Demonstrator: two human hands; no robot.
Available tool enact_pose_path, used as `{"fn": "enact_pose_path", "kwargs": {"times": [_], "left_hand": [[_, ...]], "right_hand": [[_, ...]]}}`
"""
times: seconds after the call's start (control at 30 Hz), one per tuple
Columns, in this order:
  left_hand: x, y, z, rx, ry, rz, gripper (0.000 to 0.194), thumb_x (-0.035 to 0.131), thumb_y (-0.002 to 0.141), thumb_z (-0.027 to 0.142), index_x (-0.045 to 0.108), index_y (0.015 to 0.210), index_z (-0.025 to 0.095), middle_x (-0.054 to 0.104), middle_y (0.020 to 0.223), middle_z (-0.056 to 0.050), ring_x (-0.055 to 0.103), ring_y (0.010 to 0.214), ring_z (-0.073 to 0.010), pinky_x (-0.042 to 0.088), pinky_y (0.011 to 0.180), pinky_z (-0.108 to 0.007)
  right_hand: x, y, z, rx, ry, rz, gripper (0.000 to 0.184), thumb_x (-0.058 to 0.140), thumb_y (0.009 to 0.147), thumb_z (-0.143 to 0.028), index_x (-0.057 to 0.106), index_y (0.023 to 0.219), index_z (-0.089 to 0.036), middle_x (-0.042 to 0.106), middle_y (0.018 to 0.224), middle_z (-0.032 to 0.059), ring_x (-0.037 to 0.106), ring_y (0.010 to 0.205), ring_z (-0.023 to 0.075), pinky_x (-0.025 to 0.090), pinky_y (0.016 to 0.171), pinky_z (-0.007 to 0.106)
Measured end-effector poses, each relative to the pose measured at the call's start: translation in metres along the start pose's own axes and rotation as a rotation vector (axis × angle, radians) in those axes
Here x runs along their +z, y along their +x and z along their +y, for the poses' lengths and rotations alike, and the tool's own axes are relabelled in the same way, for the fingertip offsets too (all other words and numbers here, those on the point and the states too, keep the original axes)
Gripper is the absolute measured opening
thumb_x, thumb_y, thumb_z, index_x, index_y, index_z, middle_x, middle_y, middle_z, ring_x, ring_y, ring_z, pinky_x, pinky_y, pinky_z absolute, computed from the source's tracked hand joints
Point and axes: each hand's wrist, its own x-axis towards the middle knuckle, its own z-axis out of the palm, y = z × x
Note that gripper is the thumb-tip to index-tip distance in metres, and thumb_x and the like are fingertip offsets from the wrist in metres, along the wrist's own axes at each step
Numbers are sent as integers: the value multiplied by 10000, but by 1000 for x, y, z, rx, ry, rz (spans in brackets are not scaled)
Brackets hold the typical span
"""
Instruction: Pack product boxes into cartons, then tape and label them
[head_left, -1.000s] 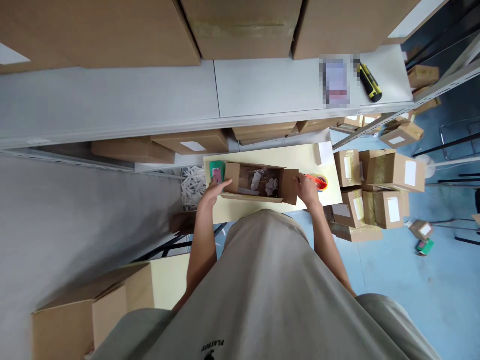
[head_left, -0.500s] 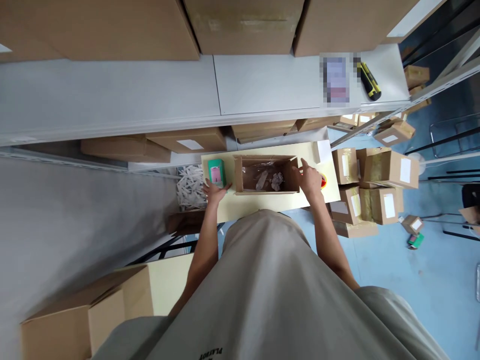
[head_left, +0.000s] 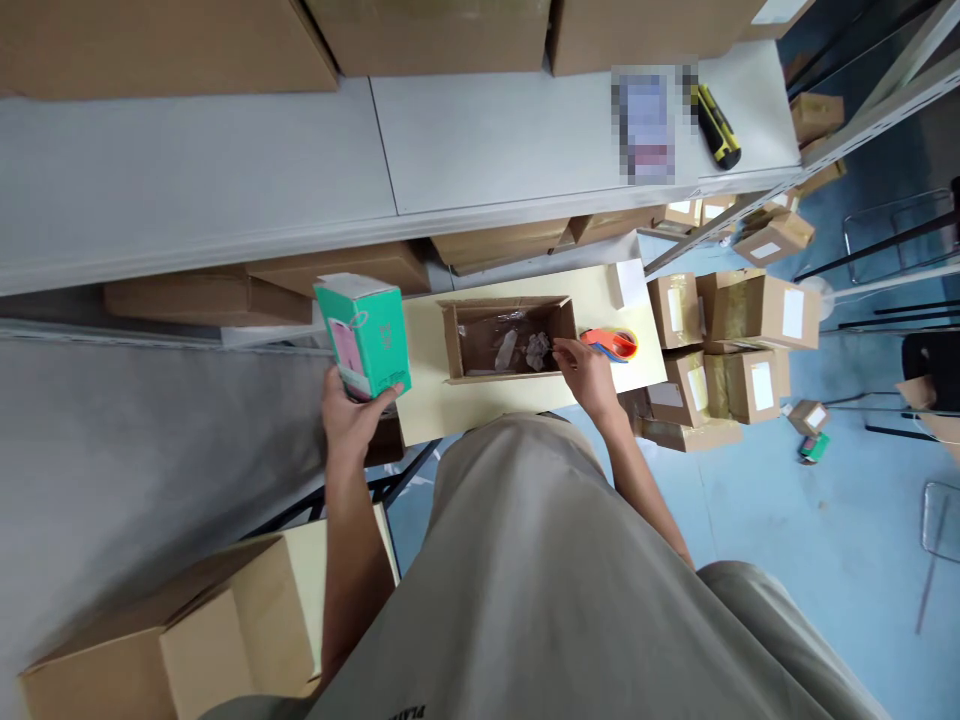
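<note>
Holds a green box (head_left: 386,345) in the left hand (head_left: 351,425) at the open carton's (head_left: 480,376) nine o'clock; curls the right hand (head_left: 589,378) narrow near four.

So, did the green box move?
Yes. The green box was on the table; now the left hand holds it up, farther left, mostly past the table's left end.

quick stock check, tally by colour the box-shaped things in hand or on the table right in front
Green box, in the left hand: 1
Open brown box, on the table: 1
White box-shaped thing, on the table: 1
Total: 3
</note>
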Motion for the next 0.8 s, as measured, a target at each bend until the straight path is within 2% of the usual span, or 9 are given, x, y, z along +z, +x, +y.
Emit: {"fn": "enact_pose_path", "kwargs": {"times": [0.07, 0.13, 0.23, 0.33, 0.4, 0.47, 0.57, 0.63, 0.8], "left_hand": [[-15, -8, 31, 150, -67, 2, 714, 934, 787, 388, 571, 1384, 244, 747, 1357, -70, 757, 1226, -314, 674, 1104, -476], [-15, -8, 68, 271, -54, -91, 760, 963, 774, 329, 574, 1423, 262, 733, 1360, -47, 745, 1248, -306, 675, 1104, -445], [8, -2, 120, 447, 110, -215, 823, 943, 784, 223, 583, 1522, 263, 681, 1483, -73, 666, 1413, -365, 605, 1224, -484], [42, 3, 148, 617, 232, -350, 796, 847, 808, 106, 610, 1550, 269, 629, 1558, -77, 585, 1519, -391, 527, 1305, -501], [60, 5, 151, 648, 274, -416, 773, 774, 815, 52, 627, 1543, 265, 627, 1544, -86, 597, 1499, -381, 534, 1290, -492], [72, 6, 146, 613, 299, -441, 775, 733, 806, 17, 645, 1535, 265, 624, 1530, -102, 642, 1432, -375, 561, 1253, -487], [81, 7, 135, 522, 328, -395, 780, 728, 813, 18, 653, 1545, 277, 591, 1569, -121, 678, 1367, -389, 574, 1235, -507], [86, 6, 129, 480, 334, -343, 754, 745, 836, 47, 649, 1550, 271, 569, 1597, -134, 668, 1389, -413, 558, 1254, -537], [101, 6, 121, 425, 305, -300, 691, 804, 882, 124, 643, 1544, 239, 551, 1633, -169, 599, 1507, -463, 517, 1292, -583]], "right_hand": [[0, 4, 2, -26, 77, -26, 415, 618, 1094, -176, 781, 1476, -184, 863, 1321, 128, 847, 1099, 255, 683, 1056, 406], [-7, 6, 3, -67, 145, -13, 534, 674, 1081, -210, 679, 1615, -190, 836, 1396, 146, 832, 1161, 269, 694, 1069, 447], [-28, 5, 6, -185, 107, 76, 824, 761, 1054, -331, 429, 1806, -272, 679, 1654, 163, 705, 1435, 354, 672, 1120, 579], [-46, 6, 12, -278, -48, 80, 920, 774, 1032, -347, 330, 1837, -346, 562, 1760, 137, 569, 1571, 408, 632, 1152, 661], [-44, 11, 17, -305, -108, 17, 880, 772, 1004, -287, 386, 1794, -333, 598, 1708, 136, 593, 1528, 397, 638, 1145, 626], [-32, 20, 20, -294, -144, -56, 829, 770, 964, -221, 450, 1727, -264, 648, 1625, 167, 648, 1445, 394, 650, 1113, 578], [-9, 33, 19, -223, -238, -112, 755, 722, 929, -156, 482, 1645, -176, 659, 1573, 235, 725, 1298, 427, 662, 1019, 560], [1, 38, 16, -201, -305, -118, 717, 682, 933, -144, 485, 1622, -172, 646, 1576, 253, 757, 1215, 435, 665, 963, 548], [8, 46, 12, -218, -380, -144, 679, 633, 944, -125, 487, 1605, -181, 647, 1559, 234, 772, 1202, 412, 670, 966, 521]]}}
